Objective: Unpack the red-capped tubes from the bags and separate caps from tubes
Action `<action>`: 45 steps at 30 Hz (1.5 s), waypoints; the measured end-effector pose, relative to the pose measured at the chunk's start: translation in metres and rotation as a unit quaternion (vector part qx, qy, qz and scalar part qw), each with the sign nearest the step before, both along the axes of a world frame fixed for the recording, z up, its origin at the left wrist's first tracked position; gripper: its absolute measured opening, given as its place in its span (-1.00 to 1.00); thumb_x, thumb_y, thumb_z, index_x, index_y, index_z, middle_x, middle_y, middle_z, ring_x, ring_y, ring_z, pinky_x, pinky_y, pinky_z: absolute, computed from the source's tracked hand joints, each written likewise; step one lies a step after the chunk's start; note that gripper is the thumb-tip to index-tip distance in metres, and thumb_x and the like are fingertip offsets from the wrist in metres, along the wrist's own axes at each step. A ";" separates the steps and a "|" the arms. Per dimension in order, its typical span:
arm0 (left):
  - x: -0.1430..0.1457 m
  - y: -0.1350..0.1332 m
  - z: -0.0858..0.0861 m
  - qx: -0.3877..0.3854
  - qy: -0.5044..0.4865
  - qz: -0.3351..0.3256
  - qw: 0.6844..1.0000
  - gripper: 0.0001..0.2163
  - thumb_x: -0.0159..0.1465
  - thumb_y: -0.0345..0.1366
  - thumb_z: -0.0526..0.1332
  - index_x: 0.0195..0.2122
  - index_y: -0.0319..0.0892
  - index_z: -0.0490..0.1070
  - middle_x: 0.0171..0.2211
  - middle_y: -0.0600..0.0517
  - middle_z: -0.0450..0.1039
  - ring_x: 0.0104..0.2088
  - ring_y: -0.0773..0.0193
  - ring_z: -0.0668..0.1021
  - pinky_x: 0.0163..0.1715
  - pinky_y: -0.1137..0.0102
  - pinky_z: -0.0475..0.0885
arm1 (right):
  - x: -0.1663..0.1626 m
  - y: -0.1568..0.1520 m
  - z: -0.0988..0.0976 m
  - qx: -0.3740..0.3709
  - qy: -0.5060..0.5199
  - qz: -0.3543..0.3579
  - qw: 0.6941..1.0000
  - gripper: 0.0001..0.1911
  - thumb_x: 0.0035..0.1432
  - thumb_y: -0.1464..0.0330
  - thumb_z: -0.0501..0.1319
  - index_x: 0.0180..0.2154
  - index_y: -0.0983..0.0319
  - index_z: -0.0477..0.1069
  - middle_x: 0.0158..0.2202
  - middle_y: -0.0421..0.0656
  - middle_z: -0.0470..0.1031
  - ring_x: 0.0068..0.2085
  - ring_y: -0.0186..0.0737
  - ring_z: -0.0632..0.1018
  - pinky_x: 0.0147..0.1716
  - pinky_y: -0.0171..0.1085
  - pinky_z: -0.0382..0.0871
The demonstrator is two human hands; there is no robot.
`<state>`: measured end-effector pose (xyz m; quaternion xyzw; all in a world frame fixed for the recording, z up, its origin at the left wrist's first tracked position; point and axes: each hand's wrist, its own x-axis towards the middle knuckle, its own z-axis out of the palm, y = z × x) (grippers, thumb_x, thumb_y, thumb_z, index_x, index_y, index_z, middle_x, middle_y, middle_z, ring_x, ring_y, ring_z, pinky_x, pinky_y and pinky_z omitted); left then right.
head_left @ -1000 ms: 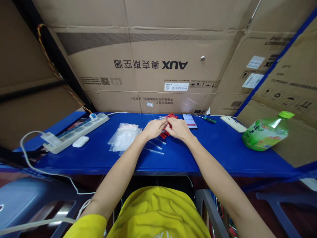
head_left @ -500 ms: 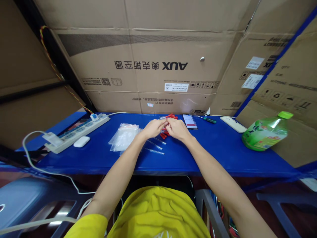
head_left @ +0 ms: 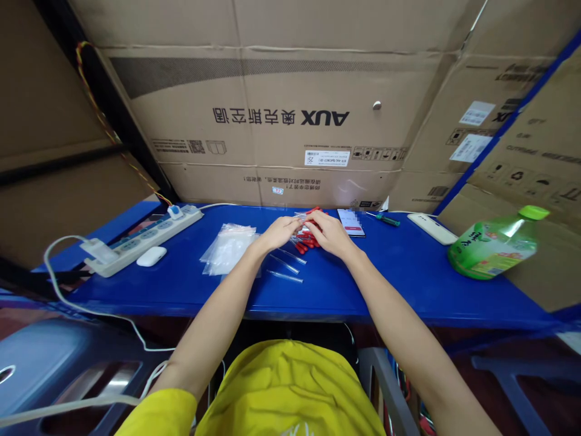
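My left hand is over the blue table with its fingers pressed together. Whatever they hold is too small and too hidden to name. Just right of it, my right hand reaches over a pile of small red-handled pieces, its thumb and fingers apart. The fingertips of both hands nearly meet above this pile and cover part of it. Several thin clear tubes lie in front of the pile. Beside my left wrist is a stack of clear plastic bags.
A phone and a green-handled screwdriver lie behind my right hand. Farther right are a white flat device and a green-labelled bottle. A power strip and a white case are at left. Cardboard walls the back.
My hands, fingertips together before, have parted slightly. The right hand's fingers have opened out over the red-handled pieces. The whole view has shifted a little.
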<state>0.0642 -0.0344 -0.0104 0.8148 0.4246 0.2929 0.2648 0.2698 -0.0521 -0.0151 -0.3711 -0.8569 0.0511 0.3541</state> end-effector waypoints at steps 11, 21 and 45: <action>0.005 -0.011 0.003 0.116 0.185 0.035 0.975 -0.63 0.53 -0.10 -0.11 -0.02 -0.09 0.46 -0.20 -0.09 0.60 -0.18 0.06 0.61 -0.14 0.30 0.39 | 0.003 0.002 -0.003 -0.012 -0.064 -0.090 0.994 -0.73 0.47 0.23 0.05 -0.01 0.18 0.45 -0.02 -0.02 0.59 -0.06 -0.06 0.57 -0.13 -0.23 0.33; 0.006 -0.012 0.004 0.137 0.154 -0.031 0.978 -0.65 0.54 -0.18 -0.10 -0.01 -0.14 0.46 -0.18 -0.08 0.60 -0.22 0.14 0.61 -0.17 0.34 0.38 | 0.000 -0.003 0.002 0.024 -0.134 -0.134 0.982 -0.78 0.37 0.28 0.09 -0.13 0.20 0.48 -0.15 -0.05 0.65 -0.23 -0.07 0.58 -0.32 -0.24 0.18; 0.004 -0.009 0.009 0.107 -0.028 -0.013 0.994 -0.47 0.47 0.09 -0.01 -0.48 -0.22 0.37 -0.58 0.11 0.25 -0.49 0.36 0.29 -0.44 0.41 0.12 | -0.006 -0.004 0.007 -0.241 0.230 0.085 0.939 -0.54 0.39 -0.12 0.00 -0.32 0.10 0.20 -0.51 -0.29 0.14 -0.52 -0.26 0.23 -0.47 -0.26 0.24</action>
